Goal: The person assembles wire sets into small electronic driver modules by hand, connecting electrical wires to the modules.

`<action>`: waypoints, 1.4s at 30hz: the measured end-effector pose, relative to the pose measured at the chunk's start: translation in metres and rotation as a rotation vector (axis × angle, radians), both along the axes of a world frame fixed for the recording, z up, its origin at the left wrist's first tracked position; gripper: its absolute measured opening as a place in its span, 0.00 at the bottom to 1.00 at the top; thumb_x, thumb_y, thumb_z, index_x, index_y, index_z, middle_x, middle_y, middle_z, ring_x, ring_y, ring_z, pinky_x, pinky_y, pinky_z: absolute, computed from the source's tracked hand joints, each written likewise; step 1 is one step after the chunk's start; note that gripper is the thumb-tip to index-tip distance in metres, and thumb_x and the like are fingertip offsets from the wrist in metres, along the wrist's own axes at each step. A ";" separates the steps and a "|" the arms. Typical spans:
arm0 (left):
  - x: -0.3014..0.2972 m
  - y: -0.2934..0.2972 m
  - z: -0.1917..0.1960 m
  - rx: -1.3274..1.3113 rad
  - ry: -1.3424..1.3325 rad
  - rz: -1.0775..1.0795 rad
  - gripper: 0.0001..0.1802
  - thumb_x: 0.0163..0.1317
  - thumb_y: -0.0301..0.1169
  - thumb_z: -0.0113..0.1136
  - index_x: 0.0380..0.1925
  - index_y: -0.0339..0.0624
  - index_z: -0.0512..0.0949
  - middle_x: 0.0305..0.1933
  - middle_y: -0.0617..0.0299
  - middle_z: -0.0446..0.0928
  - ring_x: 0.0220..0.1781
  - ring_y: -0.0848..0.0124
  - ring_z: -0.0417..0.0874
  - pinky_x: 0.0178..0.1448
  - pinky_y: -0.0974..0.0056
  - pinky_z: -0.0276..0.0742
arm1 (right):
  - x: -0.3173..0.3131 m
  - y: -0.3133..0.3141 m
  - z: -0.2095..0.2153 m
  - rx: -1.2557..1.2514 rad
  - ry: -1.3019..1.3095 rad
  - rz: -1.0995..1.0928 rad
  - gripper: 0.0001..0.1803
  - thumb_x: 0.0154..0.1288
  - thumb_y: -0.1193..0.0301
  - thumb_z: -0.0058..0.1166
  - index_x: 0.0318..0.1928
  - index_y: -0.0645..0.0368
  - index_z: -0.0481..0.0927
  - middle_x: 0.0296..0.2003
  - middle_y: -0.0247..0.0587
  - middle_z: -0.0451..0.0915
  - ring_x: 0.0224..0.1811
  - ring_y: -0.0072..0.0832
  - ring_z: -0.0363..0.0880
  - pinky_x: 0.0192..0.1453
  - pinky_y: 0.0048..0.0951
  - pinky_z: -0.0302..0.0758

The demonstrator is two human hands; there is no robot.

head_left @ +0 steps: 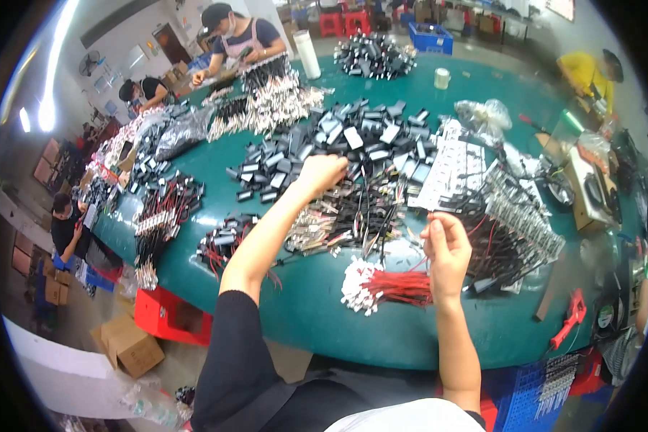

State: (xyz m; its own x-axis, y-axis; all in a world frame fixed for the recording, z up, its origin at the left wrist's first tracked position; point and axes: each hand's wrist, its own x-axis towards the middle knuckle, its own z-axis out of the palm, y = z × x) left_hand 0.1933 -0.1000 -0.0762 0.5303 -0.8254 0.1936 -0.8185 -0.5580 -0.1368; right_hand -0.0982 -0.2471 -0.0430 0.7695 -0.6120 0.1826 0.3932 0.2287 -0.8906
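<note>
My left hand (322, 174) reaches over the table with its fingers curled together. It sits at the front edge of a heap of small black plastic casings (331, 129), above a pile of black cables (353, 219) with bare light ends. What its fingers hold is hidden. My right hand (448, 250) is raised, thumb and forefinger pinched; a thin reddish bit shows at the tips, too small to name. Just left of that wrist lies a bundle of red wires (403, 286) with white connectors (360, 284). White sheets of small boards (453, 169) lie beyond the right hand.
More wired boards (522, 223) are stacked at the right, near a red glue gun (570, 320). Cable bundles (167, 223) lie on the left of the green table (302, 335). A red stool (167, 317) stands below. Across the table a co-worker (241, 43) handles parts.
</note>
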 end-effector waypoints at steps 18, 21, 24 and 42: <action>-0.172 0.051 0.058 -0.906 0.925 -0.350 0.23 0.57 0.38 0.65 0.49 0.36 0.75 0.44 0.58 0.78 0.46 0.69 0.78 0.51 0.67 0.73 | -0.006 0.023 0.018 -0.894 -0.073 -0.284 0.07 0.52 0.81 0.62 0.32 0.60 0.80 0.23 0.34 0.73 0.19 0.22 0.65 0.24 0.23 0.62; -0.175 0.049 0.058 -0.884 0.899 -0.377 0.23 0.57 0.38 0.65 0.49 0.37 0.76 0.44 0.57 0.78 0.44 0.69 0.79 0.49 0.67 0.73 | -0.006 0.026 0.013 -0.998 -0.101 -0.291 0.08 0.49 0.80 0.63 0.31 0.59 0.80 0.22 0.32 0.73 0.19 0.23 0.64 0.22 0.25 0.61; -0.174 0.050 0.055 -0.871 0.922 -0.357 0.24 0.56 0.39 0.65 0.49 0.36 0.76 0.44 0.56 0.77 0.45 0.69 0.78 0.50 0.67 0.72 | -0.008 0.028 0.014 -1.021 -0.080 -0.270 0.08 0.49 0.81 0.63 0.31 0.59 0.80 0.22 0.33 0.73 0.18 0.24 0.64 0.22 0.26 0.60; -0.171 0.048 0.052 -0.838 0.752 -0.378 0.22 0.53 0.38 0.66 0.46 0.39 0.77 0.38 0.57 0.78 0.38 0.65 0.78 0.44 0.65 0.73 | -0.004 0.026 0.007 -1.112 -0.083 -0.330 0.11 0.46 0.81 0.65 0.32 0.59 0.80 0.21 0.34 0.69 0.20 0.29 0.66 0.22 0.29 0.63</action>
